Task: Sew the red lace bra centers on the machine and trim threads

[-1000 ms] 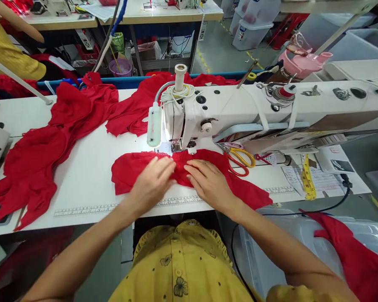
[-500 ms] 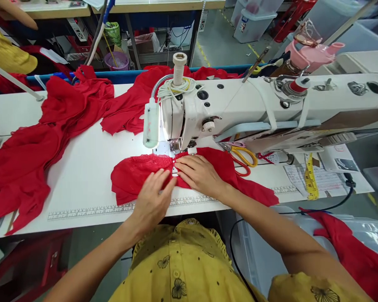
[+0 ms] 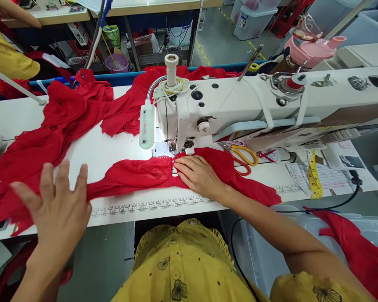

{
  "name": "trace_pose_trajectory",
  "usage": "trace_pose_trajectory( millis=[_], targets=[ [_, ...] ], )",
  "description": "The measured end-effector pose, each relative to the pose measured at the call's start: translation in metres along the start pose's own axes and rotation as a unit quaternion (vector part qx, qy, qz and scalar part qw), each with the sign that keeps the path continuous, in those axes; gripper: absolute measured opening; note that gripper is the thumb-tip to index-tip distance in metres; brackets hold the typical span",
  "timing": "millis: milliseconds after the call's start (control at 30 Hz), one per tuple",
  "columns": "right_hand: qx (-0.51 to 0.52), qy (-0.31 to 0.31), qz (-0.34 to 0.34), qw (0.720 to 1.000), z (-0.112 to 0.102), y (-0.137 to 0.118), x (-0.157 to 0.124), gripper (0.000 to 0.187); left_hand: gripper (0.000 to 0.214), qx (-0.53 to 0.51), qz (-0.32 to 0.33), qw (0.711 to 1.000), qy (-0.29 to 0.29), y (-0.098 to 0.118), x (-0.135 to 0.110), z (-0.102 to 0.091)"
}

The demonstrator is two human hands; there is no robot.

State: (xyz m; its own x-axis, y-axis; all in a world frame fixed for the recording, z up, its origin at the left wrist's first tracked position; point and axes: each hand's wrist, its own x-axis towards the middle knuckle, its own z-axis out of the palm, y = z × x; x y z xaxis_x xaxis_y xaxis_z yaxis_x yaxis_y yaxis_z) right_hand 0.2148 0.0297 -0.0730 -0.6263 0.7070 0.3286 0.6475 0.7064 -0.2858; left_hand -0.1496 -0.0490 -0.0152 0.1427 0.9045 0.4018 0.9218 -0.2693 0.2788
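Observation:
A red fabric piece with a lace edge (image 3: 145, 170) lies under the front of a white sewing machine (image 3: 233, 105), close to its presser foot (image 3: 172, 145). My right hand (image 3: 197, 174) rests flat on this piece just right of the foot, fingers stretched out. Over at the left, my left hand (image 3: 61, 205) has its fingers spread above a heap of red garments (image 3: 28, 157). The left end of the lace-edged piece reaches to this hand's right side; the thumb is hidden, so whether it touches the cloth I cannot tell.
Orange- and yellow-handled scissors (image 3: 244, 157) lie right of the needle area. A yellow tape measure (image 3: 314, 176) lies on written paper. A printed ruler (image 3: 145, 206) runs along the table's front edge. A clear plastic bin (image 3: 264, 251) stands below right. Another person's yellow sleeve (image 3: 12, 50) shows far left.
My left hand has moved from the cloth beside the presser foot far to the left, its fingers spreading. The red piece now stretches out longer leftward. My right hand stays in place.

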Motion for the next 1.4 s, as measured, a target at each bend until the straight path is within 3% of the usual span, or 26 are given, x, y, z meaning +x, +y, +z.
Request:
trace_pose_trajectory(
  millis=[133, 267, 333, 400, 500, 633, 767, 933, 1100, 1400],
  targets=[
    [0.001, -0.001, -0.01, 1.0, -0.009, -0.004, 0.001, 0.03, 0.055, -0.007, 0.1, 0.988, -0.118, 0.052, 0.007, 0.007],
    [0.0, 0.022, -0.021, 1.0, -0.01, -0.004, 0.007, 0.028, 0.036, -0.108, 0.203, 0.973, -0.024, 0.103, 0.042, 0.057],
    [-0.006, 0.023, -0.021, 0.999, -0.006, -0.002, 0.008, 0.026, 0.029, -0.11, 0.257, 0.96, -0.038, 0.11, 0.055, 0.091],
    [0.002, 0.024, -0.013, 1.0, -0.002, 0.002, 0.006, 0.026, 0.026, -0.09, 0.252, 0.962, -0.06, 0.106, 0.059, 0.118],
    [0.036, 0.018, 0.009, 0.999, 0.001, 0.007, 0.001, 0.033, 0.032, -0.105, 0.214, 0.968, -0.083, 0.096, 0.053, 0.137],
    [0.054, -0.006, 0.026, 0.998, 0.001, 0.011, -0.002, 0.043, 0.04, -0.13, 0.176, 0.97, -0.102, 0.093, 0.047, 0.133],
    [0.056, -0.012, 0.029, 0.998, -0.002, 0.01, -0.001, 0.044, 0.039, -0.114, 0.18, 0.969, -0.124, 0.096, 0.047, 0.124],
    [0.06, 0.019, 0.025, 0.998, -0.004, 0.01, 0.001, 0.029, 0.035, -0.145, 0.216, 0.965, -0.044, 0.092, 0.051, 0.121],
    [0.031, 0.004, 0.003, 1.0, -0.002, 0.01, 0.0, 0.027, 0.029, -0.086, 0.246, 0.962, -0.076, 0.088, 0.048, 0.121],
    [0.043, 0.019, 0.006, 0.999, -0.01, 0.008, 0.009, 0.026, 0.02, -0.19, 0.189, 0.963, -0.007, 0.093, 0.065, 0.112]
  ],
)
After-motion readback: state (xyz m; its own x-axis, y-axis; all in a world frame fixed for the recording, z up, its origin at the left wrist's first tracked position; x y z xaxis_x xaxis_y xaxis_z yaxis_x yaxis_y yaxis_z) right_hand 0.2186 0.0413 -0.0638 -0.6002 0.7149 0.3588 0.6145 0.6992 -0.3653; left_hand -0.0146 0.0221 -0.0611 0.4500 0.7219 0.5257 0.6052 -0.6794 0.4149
